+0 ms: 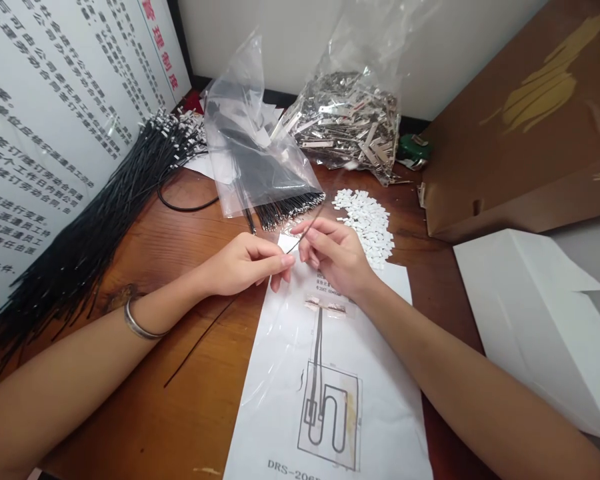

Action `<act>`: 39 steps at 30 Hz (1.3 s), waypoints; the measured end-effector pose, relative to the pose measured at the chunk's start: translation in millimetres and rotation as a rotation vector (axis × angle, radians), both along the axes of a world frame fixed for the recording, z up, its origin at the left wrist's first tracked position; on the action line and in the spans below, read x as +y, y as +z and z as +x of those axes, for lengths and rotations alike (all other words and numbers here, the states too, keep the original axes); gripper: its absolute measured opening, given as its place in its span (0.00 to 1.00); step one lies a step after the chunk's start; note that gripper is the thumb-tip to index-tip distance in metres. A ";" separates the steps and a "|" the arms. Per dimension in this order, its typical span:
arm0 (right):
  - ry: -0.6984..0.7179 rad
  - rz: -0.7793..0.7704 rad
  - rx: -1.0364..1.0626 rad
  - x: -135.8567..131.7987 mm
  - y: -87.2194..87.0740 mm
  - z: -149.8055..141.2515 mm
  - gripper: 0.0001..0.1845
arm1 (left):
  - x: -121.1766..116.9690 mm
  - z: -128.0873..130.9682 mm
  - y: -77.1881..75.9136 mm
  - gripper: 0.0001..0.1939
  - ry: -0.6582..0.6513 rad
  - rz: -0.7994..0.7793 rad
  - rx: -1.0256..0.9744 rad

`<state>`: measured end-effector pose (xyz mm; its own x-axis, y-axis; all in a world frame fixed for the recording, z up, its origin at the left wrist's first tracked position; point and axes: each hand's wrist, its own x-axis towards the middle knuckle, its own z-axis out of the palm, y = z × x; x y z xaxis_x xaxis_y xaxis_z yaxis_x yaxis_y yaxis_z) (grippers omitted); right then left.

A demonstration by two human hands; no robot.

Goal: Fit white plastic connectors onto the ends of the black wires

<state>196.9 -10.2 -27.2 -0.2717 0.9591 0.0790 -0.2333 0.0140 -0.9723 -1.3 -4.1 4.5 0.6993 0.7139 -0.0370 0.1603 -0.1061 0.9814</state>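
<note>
A thin black wire [200, 343] runs diagonally through both hands, its lower end trailing over the wooden table and its upper end rising past the right fingers. My left hand [247, 265] is closed, pinching the wire between thumb and forefinger. Close beside it, my right hand [339, 259] is closed on the same wire nearer its upper end. Both hands are above the top of a printed drawing sheet [265, 400]. Just beyond the right hand lies a pile of small white pieces [369, 223]. Any fitting on the wire's tip is too small to make out.
A large bundle of black wires [87, 227] leans at the left against a text board [55, 87]. Behind the hands are a clear bag of black wires [263, 160] and a bag of metal strips [350, 127]. A brown box [525, 147] and white folded card [535, 320] stand right.
</note>
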 end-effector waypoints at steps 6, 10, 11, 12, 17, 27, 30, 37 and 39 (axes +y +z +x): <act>0.141 0.018 0.036 0.1 -1.1 4.3 0.09 | 1.0 1.9 -1.5 0.22 0.050 -0.072 0.055; 0.136 0.037 0.030 -0.4 0.1 2.0 0.10 | 1.3 2.4 -1.7 0.23 0.082 -0.105 0.027; 0.124 0.048 0.013 -0.7 0.6 0.8 0.10 | 1.3 2.5 -1.5 0.23 0.083 -0.106 0.023; 0.106 0.048 -0.006 -1.1 1.1 -0.4 0.10 | 1.4 2.4 -1.2 0.23 0.078 -0.104 0.023; -0.003 -0.050 -0.022 -1.1 1.7 -4.0 0.15 | 3.1 -2.5 -2.4 0.24 -0.028 -0.101 -0.049; -0.126 -0.184 0.123 4.5 7.5 -1.8 0.19 | 4.0 -3.3 -11.7 0.23 0.009 -0.104 -0.179; -0.128 -0.163 0.102 4.3 5.8 -1.3 0.17 | 3.6 0.7 -11.1 0.32 0.066 -0.097 -0.167; -0.088 -0.133 0.051 2.7 2.6 -2.9 0.19 | 9.7 4.4 -13.4 0.36 0.189 -0.237 -0.224; -0.097 -0.134 0.053 2.7 2.3 -3.0 0.21 | 10.3 3.9 -12.8 0.34 0.186 -0.246 -0.229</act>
<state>193.9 -7.5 -24.9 -0.1761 0.9836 -0.0398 -0.2880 -0.0901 -0.9534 2.7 6.2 -8.3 0.5688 0.8185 -0.0811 -0.0714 0.1474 0.9865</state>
